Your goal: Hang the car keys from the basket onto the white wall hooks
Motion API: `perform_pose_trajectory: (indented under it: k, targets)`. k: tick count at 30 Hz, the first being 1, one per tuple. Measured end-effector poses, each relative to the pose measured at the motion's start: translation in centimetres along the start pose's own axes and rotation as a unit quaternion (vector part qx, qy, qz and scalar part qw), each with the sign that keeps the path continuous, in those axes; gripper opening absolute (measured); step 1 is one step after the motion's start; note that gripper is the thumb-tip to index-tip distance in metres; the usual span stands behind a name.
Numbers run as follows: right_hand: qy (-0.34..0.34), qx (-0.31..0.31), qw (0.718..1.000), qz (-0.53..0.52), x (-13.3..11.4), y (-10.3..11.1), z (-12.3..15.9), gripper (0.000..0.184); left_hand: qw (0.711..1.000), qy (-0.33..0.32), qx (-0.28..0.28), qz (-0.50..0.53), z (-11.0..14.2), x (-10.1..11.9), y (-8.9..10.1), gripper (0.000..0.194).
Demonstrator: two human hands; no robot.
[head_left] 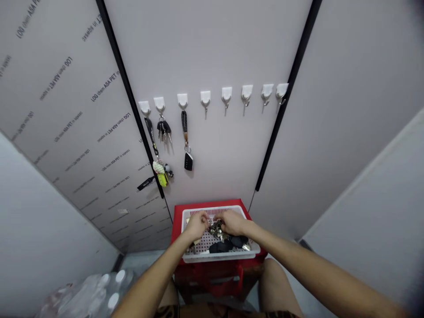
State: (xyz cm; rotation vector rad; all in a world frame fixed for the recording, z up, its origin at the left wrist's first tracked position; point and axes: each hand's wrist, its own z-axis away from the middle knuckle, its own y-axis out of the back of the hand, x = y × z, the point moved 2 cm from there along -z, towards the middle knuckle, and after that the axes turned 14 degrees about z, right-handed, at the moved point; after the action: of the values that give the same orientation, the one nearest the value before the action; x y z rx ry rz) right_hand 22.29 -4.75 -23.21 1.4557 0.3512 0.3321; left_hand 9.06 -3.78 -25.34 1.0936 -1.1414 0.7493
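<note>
Both hands are inside a white plastic basket (225,256) with a perforated bottom. My left hand (198,226) is closed, thumb and fingers curled together at the left of a bunch of metal keys (216,229); what it pinches is too small to make out. From the right, my right hand (232,222) curls its fingers onto the same keys. Black key fobs (221,246) lie in the front part of the basket, close to a shiny metal piece (246,247).
The basket stands on a red box (178,219) between the knees. White hooks (205,98) line the wall ahead. From the left ones hang a lanyard with a yellow-green fob (162,179), black-headed keys (164,128) and a car key (188,161). Bottles (114,300) stand at lower left.
</note>
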Motion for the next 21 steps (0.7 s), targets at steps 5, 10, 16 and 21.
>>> perform_pose_trajectory:
  k: [5, 10, 16, 21]
  targets:
    - [0.083, 0.056, 0.973, -0.209, -0.9, 1.4, -0.3, 0.024, 0.994, -0.075, -0.034, 0.068, -0.3, 3.9, 1.6, 0.012]
    - [0.041, 0.060, 0.925, -0.372, -1.2, 2.6, -1.1, 0.022, 0.987, -0.097, -0.062, 0.108, -0.4, 6.4, 3.5, 0.010]
    - [0.026, 0.104, 0.901, -0.420, -1.3, 5.1, -1.4, 0.022, 0.978, -0.116, -0.079, 0.154, -0.5, 8.6, 5.0, 0.011]
    - [-0.013, 0.142, 0.920, -0.365, -0.6, 8.4, -0.8, 0.018, 0.977, -0.112, -0.053, 0.172, -0.7, 9.7, 5.8, 0.012]
